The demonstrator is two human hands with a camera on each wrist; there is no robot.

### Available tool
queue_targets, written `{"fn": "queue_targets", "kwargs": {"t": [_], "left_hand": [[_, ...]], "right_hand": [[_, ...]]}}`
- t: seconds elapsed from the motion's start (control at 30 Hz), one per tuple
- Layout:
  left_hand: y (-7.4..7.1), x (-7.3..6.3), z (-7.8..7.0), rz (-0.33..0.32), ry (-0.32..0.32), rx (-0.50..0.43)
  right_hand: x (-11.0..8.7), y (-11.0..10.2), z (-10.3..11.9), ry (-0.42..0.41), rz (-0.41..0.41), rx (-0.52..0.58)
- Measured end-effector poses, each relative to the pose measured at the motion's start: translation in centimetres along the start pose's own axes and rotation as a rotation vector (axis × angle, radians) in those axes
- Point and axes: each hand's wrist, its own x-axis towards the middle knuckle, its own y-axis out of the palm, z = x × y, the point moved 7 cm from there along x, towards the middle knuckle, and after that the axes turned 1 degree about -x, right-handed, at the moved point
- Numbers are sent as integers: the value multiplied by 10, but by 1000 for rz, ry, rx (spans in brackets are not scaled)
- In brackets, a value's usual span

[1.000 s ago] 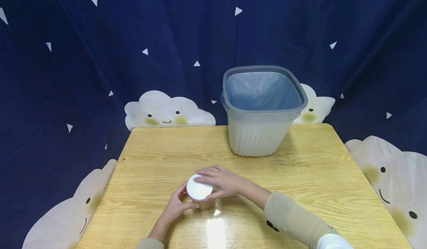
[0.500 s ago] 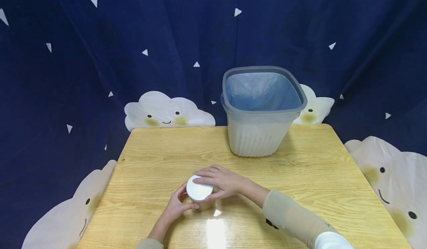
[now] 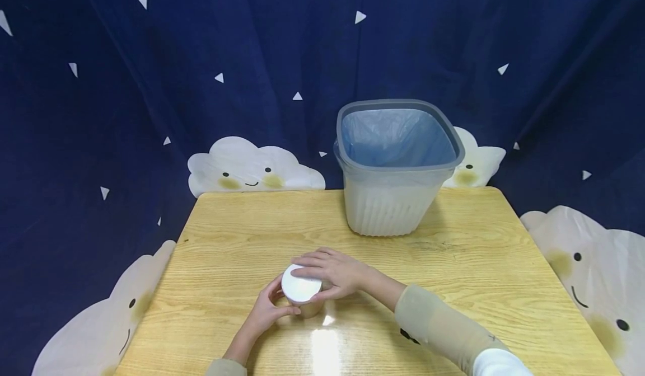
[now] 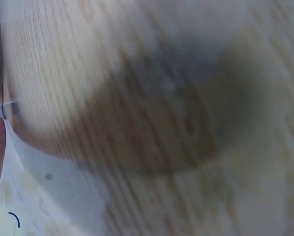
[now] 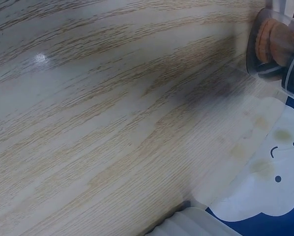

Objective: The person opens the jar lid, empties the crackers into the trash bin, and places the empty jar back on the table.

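Navy curtain (image 3: 297, 40), wooden table (image 3: 242, 225) | left hand (image 3: 269, 306) curled round clear jar (image 3: 312, 310), upright on the near half | right hand (image 3: 339, 274) gripping its white lid (image 3: 299, 288), fingers across the top, thumb at the rim | round biscuits (image 5: 267, 42) inside | lined bin (image 3: 385, 208) well apart, farther back, right of the jar

Seen from the jar (image 3: 311, 310), bare desk (image 3: 229, 241) runs from nine o'clock to twelve, a free approach as far as the curtain (image 3: 282, 46) behind. The bin (image 3: 390, 205) blocks one o'clock, with only a strip of wood between its foot and the right hand (image 3: 336, 275). That forearm bars three to four; the left hand (image 3: 267, 308) and forearm bar seven to eight. Between the forearms, six o'clock is open.
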Motion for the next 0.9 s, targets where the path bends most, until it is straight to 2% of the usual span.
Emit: {"fn": "queue_targets", "kwargs": {"t": [0.23,0.37,0.57,0.73,0.9], "left_hand": [[-2,4,24,-13,15,17],[-4,5,28,-21,21,31],[-4,4,26,-17,28,32],[-3,3,24,1,37,21],[-1,1,4,16,44,-1]], "right_hand": [[0,1,1,-17,-34,-10],[0,1,2,-13,-61,-2],[-2,-4,8,5,-110,-24],[-3,-8,13,76,-141,-10],[-4,-12,20,136,-231,-25]]}}
